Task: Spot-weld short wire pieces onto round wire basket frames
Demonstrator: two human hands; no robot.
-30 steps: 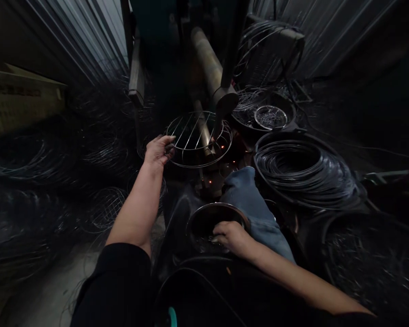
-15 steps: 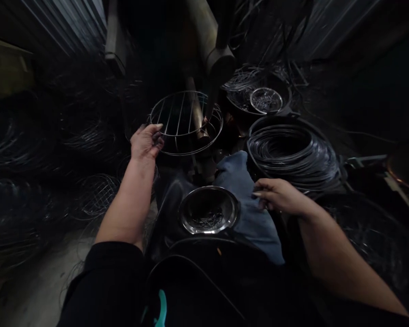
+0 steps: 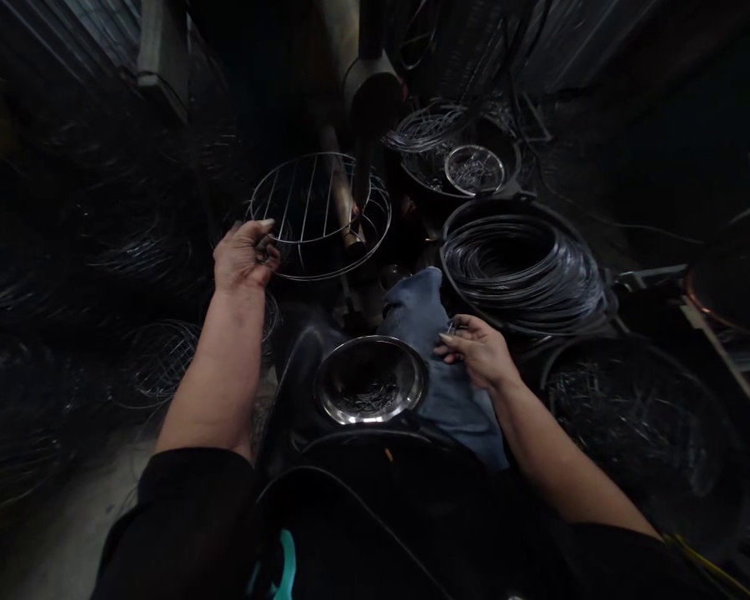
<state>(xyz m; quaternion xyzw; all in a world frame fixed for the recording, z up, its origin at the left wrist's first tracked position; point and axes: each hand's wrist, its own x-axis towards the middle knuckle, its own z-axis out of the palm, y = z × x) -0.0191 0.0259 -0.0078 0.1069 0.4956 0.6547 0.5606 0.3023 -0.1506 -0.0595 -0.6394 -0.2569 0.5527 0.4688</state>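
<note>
My left hand [image 3: 247,254] is closed on the left edge of a round wire rack [image 3: 312,210], which has a ring with parallel bars and a second ring below. The rack sits around a metal rod [image 3: 343,196] of a machine. My right hand [image 3: 472,350] is pinched over a blue-grey cloth [image 3: 453,400], and a short piece of wire [image 3: 452,327] shows at its fingertips. Between my forearms, a shiny metal bowl [image 3: 332,387] holds many short wire pieces [image 3: 372,397].
A large coil of wire [image 3: 525,271] lies in a tub at the right. Behind it, a smaller bowl [image 3: 473,170] of short pieces sits in another basin. A wire mesh piece [image 3: 162,358] lies at the left. A teal handle [image 3: 286,567] shows near my lap.
My right hand has moved in over the cloth, and a wire piece now shows at its fingertips. My left hand stays on the rack. The whole view has shifted slightly.
</note>
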